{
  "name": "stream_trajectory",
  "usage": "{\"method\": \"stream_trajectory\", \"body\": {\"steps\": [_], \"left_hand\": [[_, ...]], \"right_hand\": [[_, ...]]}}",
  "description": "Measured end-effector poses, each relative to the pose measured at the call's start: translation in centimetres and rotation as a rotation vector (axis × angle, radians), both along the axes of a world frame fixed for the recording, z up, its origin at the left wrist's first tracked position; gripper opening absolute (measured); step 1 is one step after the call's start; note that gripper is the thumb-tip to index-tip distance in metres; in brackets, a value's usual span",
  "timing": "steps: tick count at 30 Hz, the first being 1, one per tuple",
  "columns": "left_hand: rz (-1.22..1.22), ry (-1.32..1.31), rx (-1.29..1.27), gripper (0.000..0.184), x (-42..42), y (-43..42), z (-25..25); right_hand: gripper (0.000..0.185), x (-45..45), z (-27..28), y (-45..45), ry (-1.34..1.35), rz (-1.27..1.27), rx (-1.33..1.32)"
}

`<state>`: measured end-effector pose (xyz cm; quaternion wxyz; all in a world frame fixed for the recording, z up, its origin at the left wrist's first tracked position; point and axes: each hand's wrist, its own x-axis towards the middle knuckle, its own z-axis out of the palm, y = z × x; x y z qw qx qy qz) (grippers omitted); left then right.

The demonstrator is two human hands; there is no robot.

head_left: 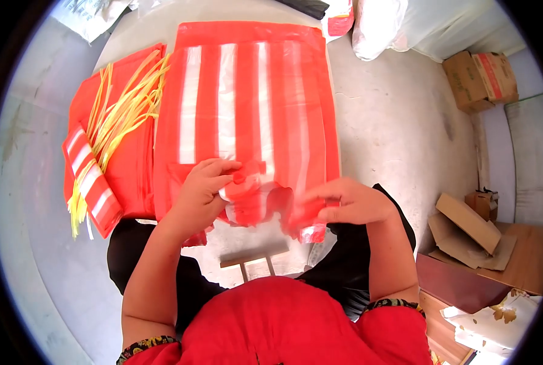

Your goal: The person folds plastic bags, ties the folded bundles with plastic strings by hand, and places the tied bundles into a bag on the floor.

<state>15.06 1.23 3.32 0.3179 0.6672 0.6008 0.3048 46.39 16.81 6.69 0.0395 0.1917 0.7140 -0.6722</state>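
Observation:
A stack of red plastic bags with white stripes (227, 103) lies flat on the table in front of me. My left hand (201, 194) is at the near edge of the top bag, fingers bent and closed on its crumpled plastic. The gathered part (247, 198) bunches up between my two hands. My right hand (356, 202) is over the near right corner, thumb and fingers apart; its fingertips are blurred by motion. Close by that hand, a loose end of the bag (311, 233) hangs over the table's near edge.
Left of the stack lies another red pile (137, 176), with yellow strips (122, 112) and a rolled striped bundle (93, 182) on top. A wooden stool or frame (254, 254) is between my knees. Cardboard boxes stand at the right, one upper (481, 79) and one opened flat (466, 234).

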Motion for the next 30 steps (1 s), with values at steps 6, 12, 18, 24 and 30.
{"method": "stream_trajectory", "body": {"steps": [6, 12, 18, 24, 30], "left_hand": [[-0.04, 0.187, 0.069, 0.063, 0.7, -0.2, 0.8], [-0.047, 0.366, 0.161, 0.065, 1.5, -0.8, 0.6], [-0.057, 0.468, 0.199, 0.065, 1.8, -1.1, 0.1], [-0.076, 0.491, 0.26, 0.048, 1.5, -1.1, -0.7], [-0.068, 0.493, 0.283, 0.042, 1.3, -1.3, -1.1]], "right_hand": [[0.037, -0.9, 2.1, 0.2, -0.055, 0.219, -0.114], [0.032, -1.9, 1.0, -0.2, -0.097, -0.051, -0.17], [0.036, -5.8, 0.6, -1.0, -0.112, -0.215, -0.151], [0.049, -8.4, 0.5, -1.7, -0.093, -0.337, -0.273], [0.065, -9.7, 1.1, -1.7, -0.057, -0.324, -0.326]]}}
